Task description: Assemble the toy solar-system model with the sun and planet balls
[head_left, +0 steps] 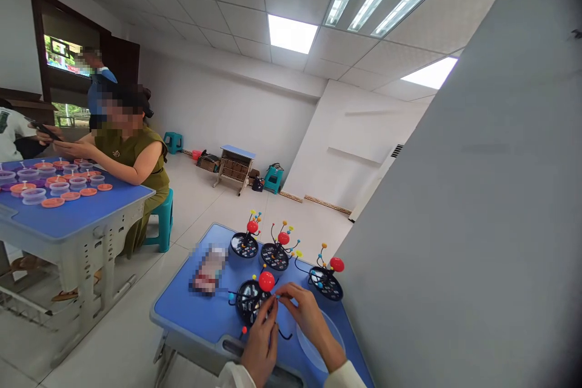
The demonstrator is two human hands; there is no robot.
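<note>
Left hand: your left hand point(260, 342) pinches the nearest solar system model point(253, 298).
Right hand: your right hand point(309, 318) seemingly grips its thin wire arm point(280, 297).

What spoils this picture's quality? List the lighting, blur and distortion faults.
Head view: the ceiling light panels are blown out white; wide-lens distortion bends the ceiling lines and tilts the grey wall; the corners darken; a flat item on the blue desk is blurred into a smear, as are the co-workers' faces; the left hand and right hand at the nearest orbit model stay fairly sharp.
</note>
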